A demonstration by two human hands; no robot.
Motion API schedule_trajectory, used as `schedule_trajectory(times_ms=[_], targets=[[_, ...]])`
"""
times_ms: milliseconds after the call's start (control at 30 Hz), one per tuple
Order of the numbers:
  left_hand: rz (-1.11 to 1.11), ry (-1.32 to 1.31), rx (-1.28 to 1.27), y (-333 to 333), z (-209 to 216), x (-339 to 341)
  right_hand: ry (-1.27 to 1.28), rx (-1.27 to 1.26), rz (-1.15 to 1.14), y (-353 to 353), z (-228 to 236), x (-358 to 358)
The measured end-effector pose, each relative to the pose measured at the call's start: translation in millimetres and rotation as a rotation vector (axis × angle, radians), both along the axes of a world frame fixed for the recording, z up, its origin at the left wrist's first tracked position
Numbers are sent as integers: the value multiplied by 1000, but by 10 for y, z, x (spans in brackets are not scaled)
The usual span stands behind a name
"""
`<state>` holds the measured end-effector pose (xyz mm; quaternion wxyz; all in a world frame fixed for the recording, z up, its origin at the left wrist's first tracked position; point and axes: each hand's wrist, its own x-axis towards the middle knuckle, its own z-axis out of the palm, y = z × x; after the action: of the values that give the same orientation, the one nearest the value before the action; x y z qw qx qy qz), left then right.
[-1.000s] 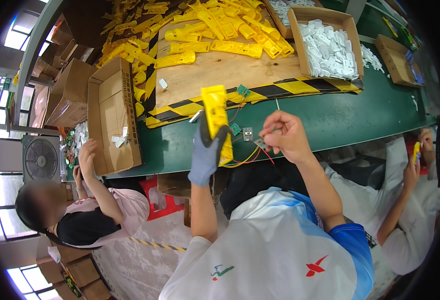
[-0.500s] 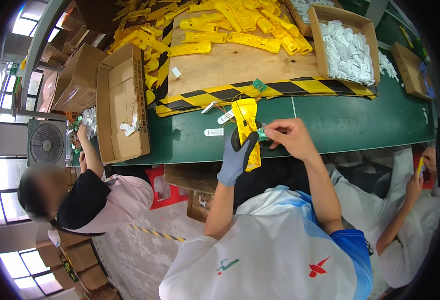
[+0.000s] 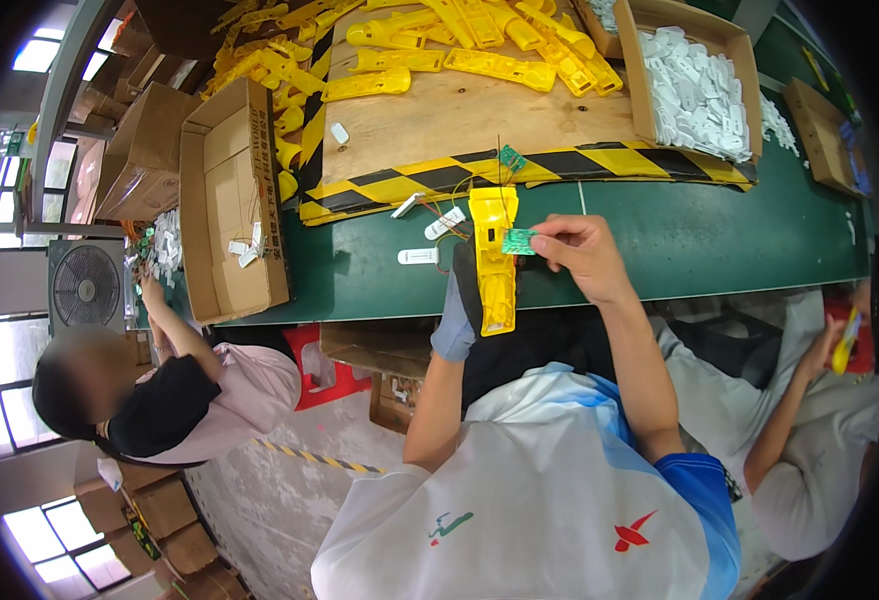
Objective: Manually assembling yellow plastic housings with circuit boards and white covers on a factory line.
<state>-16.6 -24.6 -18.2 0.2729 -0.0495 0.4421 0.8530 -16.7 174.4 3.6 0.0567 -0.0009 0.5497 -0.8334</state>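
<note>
Head view: gloved left hand [image 3: 457, 322] still grips the yellow plastic housing [image 3: 493, 258], now upright; right hand [image 3: 582, 255] pinches a green circuit board [image 3: 519, 241], now touching the housing.

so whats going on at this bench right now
A person at a green table holds a long yellow plastic housing in the gloved left hand. The bare right hand pinches a small green circuit board right beside the housing. More yellow housings lie piled on a wooden board behind, next to a box of white parts. Other people work on either side.
</note>
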Motion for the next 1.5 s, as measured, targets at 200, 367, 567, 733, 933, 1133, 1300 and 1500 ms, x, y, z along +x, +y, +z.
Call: schedule_trajectory(times_ms=[200, 367, 567, 733, 933, 1133, 1300, 1500], targets=[[-36, -60, -3, 30, -37, -15, -40, 151, -3, -104, 88, -49], [-15, 101, -243, 100, 34, -15, -32, 164, -11, -57, 58, -52], [9, 117, -275, 150, 115, 27, -69, 100, -100, -156, 44, 16], [126, 177, -262, 226, 44, 88, -110, 38, -122, -328, 43, 126], [169, 227, -297, 328, 59, 82, 12, 180, -218, -320, 41, 178], [165, 226, -227, 269, -61, 100, 1, 272, -193, -355, 34, 136], [120, 194, -153, 197, -221, 89, 16, 241, -246, -468, 34, 136], [54, 233, -185, 186, -258, 33, 20, 265, -267, -430, 11, 80]])
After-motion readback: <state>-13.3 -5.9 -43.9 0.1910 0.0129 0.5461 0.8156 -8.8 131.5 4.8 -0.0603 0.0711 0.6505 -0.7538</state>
